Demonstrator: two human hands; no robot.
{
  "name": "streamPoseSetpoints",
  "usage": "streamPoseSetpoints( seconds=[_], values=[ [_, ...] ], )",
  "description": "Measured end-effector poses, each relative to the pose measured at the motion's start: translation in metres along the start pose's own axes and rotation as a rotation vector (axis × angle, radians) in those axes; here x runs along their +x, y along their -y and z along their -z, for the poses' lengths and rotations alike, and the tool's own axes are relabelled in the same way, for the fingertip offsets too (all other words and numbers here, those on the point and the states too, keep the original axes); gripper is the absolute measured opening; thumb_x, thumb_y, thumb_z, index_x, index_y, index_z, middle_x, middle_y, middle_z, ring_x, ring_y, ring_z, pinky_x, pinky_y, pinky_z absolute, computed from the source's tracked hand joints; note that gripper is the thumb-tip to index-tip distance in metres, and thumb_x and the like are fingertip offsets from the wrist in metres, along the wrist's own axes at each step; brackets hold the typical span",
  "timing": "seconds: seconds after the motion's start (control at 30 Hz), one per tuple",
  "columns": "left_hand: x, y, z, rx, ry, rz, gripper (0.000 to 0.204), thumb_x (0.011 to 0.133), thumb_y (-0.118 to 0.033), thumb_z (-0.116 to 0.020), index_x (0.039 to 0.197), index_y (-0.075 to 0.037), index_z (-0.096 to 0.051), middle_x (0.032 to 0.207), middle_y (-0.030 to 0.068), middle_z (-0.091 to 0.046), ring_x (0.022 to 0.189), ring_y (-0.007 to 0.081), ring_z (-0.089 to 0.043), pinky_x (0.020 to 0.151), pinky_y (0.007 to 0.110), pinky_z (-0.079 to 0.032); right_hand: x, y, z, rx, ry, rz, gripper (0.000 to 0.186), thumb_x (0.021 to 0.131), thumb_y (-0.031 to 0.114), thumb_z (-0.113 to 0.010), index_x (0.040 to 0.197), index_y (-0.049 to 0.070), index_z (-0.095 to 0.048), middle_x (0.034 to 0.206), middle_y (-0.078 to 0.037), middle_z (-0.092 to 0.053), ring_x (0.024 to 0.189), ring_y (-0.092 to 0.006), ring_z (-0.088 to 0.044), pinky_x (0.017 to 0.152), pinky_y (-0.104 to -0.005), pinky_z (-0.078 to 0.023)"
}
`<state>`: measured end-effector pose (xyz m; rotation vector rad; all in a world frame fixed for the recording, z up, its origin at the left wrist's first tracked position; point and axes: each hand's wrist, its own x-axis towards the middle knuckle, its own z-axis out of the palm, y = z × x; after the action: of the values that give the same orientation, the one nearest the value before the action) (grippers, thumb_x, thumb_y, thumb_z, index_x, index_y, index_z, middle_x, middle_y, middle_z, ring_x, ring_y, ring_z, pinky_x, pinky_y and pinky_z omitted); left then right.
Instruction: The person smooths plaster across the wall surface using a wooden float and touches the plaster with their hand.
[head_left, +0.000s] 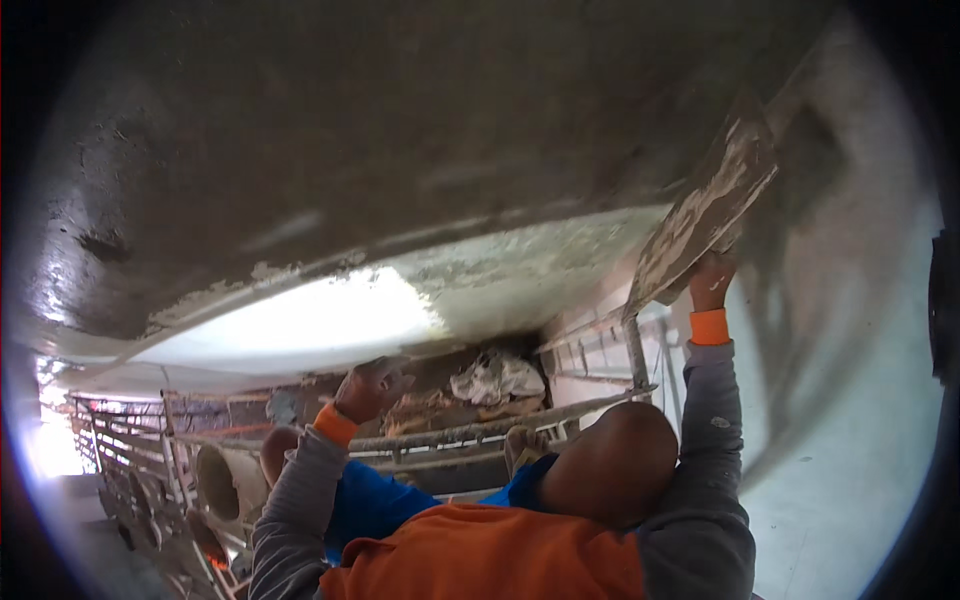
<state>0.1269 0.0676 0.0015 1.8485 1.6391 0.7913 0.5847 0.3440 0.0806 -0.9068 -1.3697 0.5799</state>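
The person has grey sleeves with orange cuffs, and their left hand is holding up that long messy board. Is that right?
Not quite: the head view shows the right hand holding up the long messy board, not the left hand. The person does have grey sleeves with orange cuffs.
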Motion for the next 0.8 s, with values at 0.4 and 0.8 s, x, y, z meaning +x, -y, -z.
streamPoseSetpoints(
  seconds=[0.4,0.8],
  values=[
    [0.008,-0.023,0.006,0.037,0.029,-0.116,0.036,0.083,-0.021,-0.07,0.112,-0.002,-0.061,0.074,0.0098,-0.063,0.06,0.0202,-0.062,0.054,0.031,-0.051,0.051,0.037,0.045,-1.014,0.002,0.878,0.048,0.09,0.026,-0.059,0.128,0.0,-0.049,0.124,-0.015,-0.057,0.109,-0.0277,-0.057,0.093,-0.0389,-0.047],
    [0.014,-0.019,0.011,-0.001,0.156,-0.213,0.034,0.082,-0.017,-0.069,0.112,-0.003,-0.061,0.08,0.0124,-0.064,0.063,0.0212,-0.062,0.058,0.032,-0.053,-0.04,-0.1,-0.069,-0.03,-0.205,0.129,0.052,0.096,0.04,-0.044,0.125,-0.003,-0.051,0.12,-0.015,-0.059,0.103,-0.0243,-0.058,0.089,-0.0368,-0.048]
  ],
)
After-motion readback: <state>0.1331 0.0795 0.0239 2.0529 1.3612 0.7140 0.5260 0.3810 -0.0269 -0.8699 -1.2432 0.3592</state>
